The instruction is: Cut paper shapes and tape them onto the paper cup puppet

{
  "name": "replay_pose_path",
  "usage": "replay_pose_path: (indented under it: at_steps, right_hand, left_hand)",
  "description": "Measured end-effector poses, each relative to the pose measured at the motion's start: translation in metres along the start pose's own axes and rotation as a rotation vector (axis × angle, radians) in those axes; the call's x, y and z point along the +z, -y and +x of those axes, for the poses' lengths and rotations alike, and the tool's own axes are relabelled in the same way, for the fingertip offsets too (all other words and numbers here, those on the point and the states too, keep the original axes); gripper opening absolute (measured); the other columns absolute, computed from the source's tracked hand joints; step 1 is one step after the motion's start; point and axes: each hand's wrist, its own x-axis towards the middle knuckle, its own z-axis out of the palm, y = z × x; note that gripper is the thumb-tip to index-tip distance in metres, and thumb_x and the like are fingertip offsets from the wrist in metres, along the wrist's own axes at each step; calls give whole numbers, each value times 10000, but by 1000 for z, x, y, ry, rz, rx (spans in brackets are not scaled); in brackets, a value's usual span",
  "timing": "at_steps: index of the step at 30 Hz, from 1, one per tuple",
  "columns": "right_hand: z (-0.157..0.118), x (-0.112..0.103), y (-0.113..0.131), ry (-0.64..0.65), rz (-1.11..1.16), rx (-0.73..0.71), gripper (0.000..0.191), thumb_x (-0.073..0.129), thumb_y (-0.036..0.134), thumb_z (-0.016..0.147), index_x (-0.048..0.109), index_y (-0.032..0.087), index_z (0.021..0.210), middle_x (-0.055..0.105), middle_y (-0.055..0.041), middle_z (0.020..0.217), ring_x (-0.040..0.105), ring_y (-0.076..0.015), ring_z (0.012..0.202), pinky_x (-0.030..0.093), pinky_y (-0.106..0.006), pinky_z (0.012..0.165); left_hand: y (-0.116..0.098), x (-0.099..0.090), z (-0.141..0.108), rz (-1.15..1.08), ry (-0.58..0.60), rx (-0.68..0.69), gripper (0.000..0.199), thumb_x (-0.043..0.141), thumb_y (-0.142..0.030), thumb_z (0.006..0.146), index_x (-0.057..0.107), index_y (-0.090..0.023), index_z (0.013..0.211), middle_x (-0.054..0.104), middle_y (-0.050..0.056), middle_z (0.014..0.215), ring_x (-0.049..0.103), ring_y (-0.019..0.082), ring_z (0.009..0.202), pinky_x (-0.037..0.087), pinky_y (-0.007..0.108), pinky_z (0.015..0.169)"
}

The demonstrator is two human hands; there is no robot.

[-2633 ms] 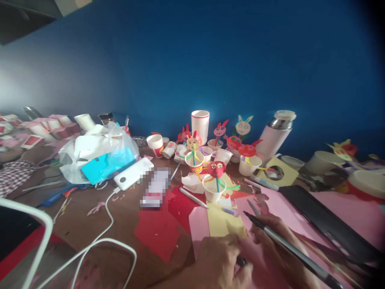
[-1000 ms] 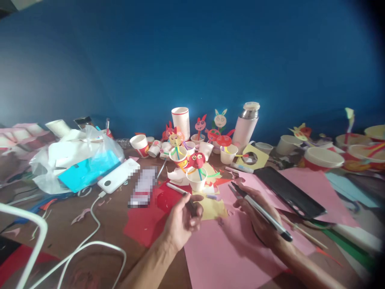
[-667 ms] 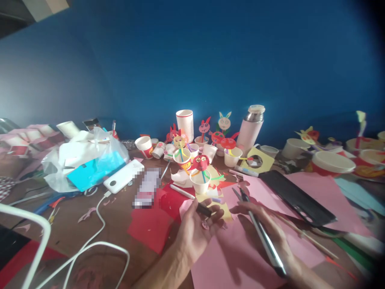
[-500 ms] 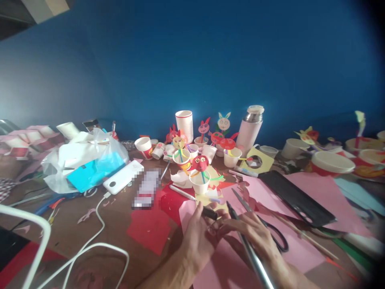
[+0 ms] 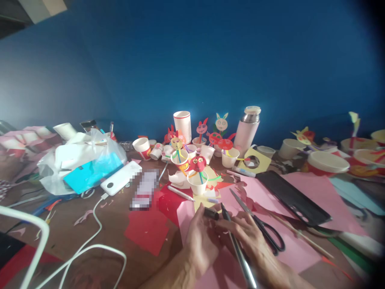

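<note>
My left hand [image 5: 202, 239] is closed on a black marker cap [image 5: 211, 213], held between thumb and fingers. In my right hand [image 5: 252, 235] is a silver marker [image 5: 242, 257], its black tip end pointing away from me, uncapped and close to the cap. The two hands almost meet above a sheet of pink paper [image 5: 219, 265]. Just beyond them stands a white paper cup [image 5: 197, 184] with a red paper face [image 5: 197, 163] on a stick. Black-handled scissors [image 5: 275, 237] lie right of my right hand, and a white pen [image 5: 181, 193] lies left of the cup.
Several paper-cup figures stand behind, near a pink thermos [image 5: 245, 134]. A black tray-like case [image 5: 291, 196] lies right. On the left are a power bank [image 5: 120, 178] with a white cable [image 5: 98, 216], a pixelated phone [image 5: 144, 189], red paper [image 5: 147, 233] and a plastic bag [image 5: 49, 172].
The marker in my right hand has swung to a steeper angle, its tip shifting slightly left toward the cap. The whole view has shifted a little; my left hand still holds the cap.
</note>
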Motion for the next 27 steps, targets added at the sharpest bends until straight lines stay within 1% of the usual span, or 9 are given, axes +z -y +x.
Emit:
replay_pose_path:
  at_steps: [3, 5, 7, 9, 12, 14, 18, 22, 27]
  right_hand:
    - [-1, -4, -4, -95, 0, 79, 344, 453, 70, 838, 458, 194, 1159, 671, -51, 837, 597, -169, 685, 419, -325, 680]
    - [-2, -6, -11, -172, -23, 137, 333, 496, 96, 834, 454, 206, 1145, 680, -38, 807, 603, -176, 698, 428, -318, 680]
    - [-2, -6, -19, -212, -68, 183, 324, 518, 135, 837, 450, 207, 1145, 692, -35, 793, 607, -185, 705, 427, -325, 684]
    - [-3, -5, -26, -214, -119, 221, 287, 522, 177, 846, 460, 206, 1124, 703, -34, 774, 609, -193, 703, 422, -327, 672]
    - [-2, -5, -30, -202, -146, 241, 240, 497, 213, 865, 462, 198, 1101, 716, -37, 758, 614, -196, 695, 417, -326, 659]
    - [1, -7, -28, -199, -139, 213, 212, 461, 224, 883, 459, 201, 1094, 720, -30, 748, 618, -186, 664, 413, -326, 660]
    - [6, -11, -23, -198, -126, 156, 181, 399, 224, 911, 464, 215, 1080, 722, -14, 734, 628, -172, 631, 408, -326, 663]
    - [3, -7, -26, -208, -137, 174, 222, 475, 195, 878, 466, 212, 1099, 722, -14, 746, 622, -172, 638, 415, -317, 657]
    - [2, -6, -26, -188, -131, 165, 234, 474, 180, 876, 460, 204, 1108, 720, -19, 752, 622, -179, 659, 410, -322, 668]
  left_hand:
    - [-10, 0, -4, 101, -30, 60, 394, 516, -460, 808, 625, -98, 917, 635, 104, 857, 573, 156, 672, 430, 280, 632]
    - [-20, 0, -9, 273, -15, 179, 341, 515, -415, 814, 614, -108, 923, 618, 112, 940, 582, 181, 775, 434, 293, 675]
    - [-31, -1, -16, 586, -61, 324, 256, 552, -333, 795, 599, -137, 953, 609, 71, 879, 565, 149, 706, 416, 261, 636]
    - [-40, -3, -21, 1008, -111, 411, 294, 545, -326, 795, 582, -173, 1044, 598, 45, 806, 530, 135, 615, 397, 257, 595]
    - [-46, -8, -24, 1581, -127, 590, 362, 508, -305, 812, 556, -251, 1167, 610, 69, 958, 553, 203, 799, 394, 316, 751]
    - [-45, -12, -22, 1790, -126, 667, 346, 476, -280, 822, 574, -279, 1154, 605, 79, 973, 534, 248, 883, 361, 359, 825]
    - [-41, -15, -19, 2028, -125, 780, 248, 461, -267, 828, 637, -262, 1003, 568, 94, 893, 482, 273, 901, 309, 398, 870]
    - [-40, -10, -21, 2250, -195, 732, 263, 389, -216, 851, 629, -239, 955, 537, 88, 860, 453, 243, 827, 321, 365, 774]
    - [-41, -11, -21, 2305, -220, 689, 285, 417, -145, 814, 609, -234, 1005, 549, 95, 1004, 443, 251, 908, 314, 367, 768]
